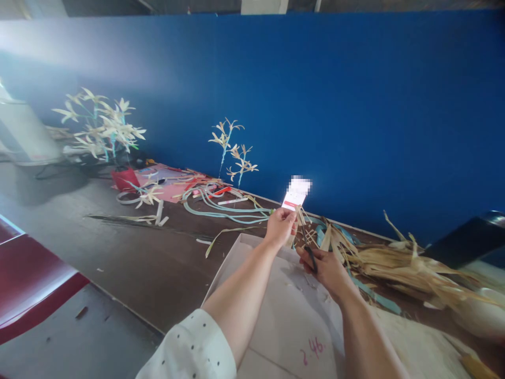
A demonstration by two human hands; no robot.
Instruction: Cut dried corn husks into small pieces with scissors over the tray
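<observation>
The left hand (281, 225) is pinched shut on a small white card (295, 196) with a red band along its lower edge, held upright above the far edge of a flat cardboard sheet (284, 321) that lies on the table (150, 263). Just beside it, the right hand (325, 266) is closed through the dark handles of a pair of scissors (311, 258), whose blades point toward the card but are mostly hidden behind the fingers. With the two hands so near, a careless snip could nick the left fingertips, and the card, gripped only at its bottom edge, could bend or twist between the blades and cut crooked. Dried straw-coloured leaf strips (398, 263) pile up right of the hands and could snag the scissors or get cut along with the card. Further off lie pale green strips (224, 208), red paper (125, 179), and finished leaf flowers (104, 126) standing against the blue wall (355, 105); two smaller flower stems (232, 152) stand nearer.
</observation>
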